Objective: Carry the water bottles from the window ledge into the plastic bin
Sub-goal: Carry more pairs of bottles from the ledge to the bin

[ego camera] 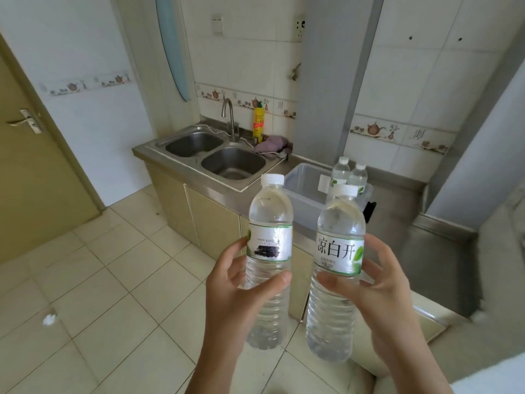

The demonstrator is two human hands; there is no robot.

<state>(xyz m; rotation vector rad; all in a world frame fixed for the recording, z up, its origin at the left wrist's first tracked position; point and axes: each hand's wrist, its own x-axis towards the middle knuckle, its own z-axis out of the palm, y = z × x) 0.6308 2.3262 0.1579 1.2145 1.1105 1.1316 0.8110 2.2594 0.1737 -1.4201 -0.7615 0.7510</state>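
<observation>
My left hand (241, 291) grips a clear water bottle (270, 223) with a white cap, held upright over the floor. My right hand (377, 291) grips a second water bottle (339, 245) with a green-and-white label, also upright. Beyond them a translucent plastic bin (301, 191) stands on the steel counter. Two more water bottles (348, 174) stand upright in the bin's right end, partly hidden behind the bottle in my right hand.
A double steel sink (216, 155) with a faucet (228, 115) lies left of the bin. A yellow bottle (258, 123) and a purple cloth (272, 145) sit behind the sink. A door (34, 172) is at left. Tiled floor (113, 280) spreads below. A grey column (332, 81) rises behind the counter.
</observation>
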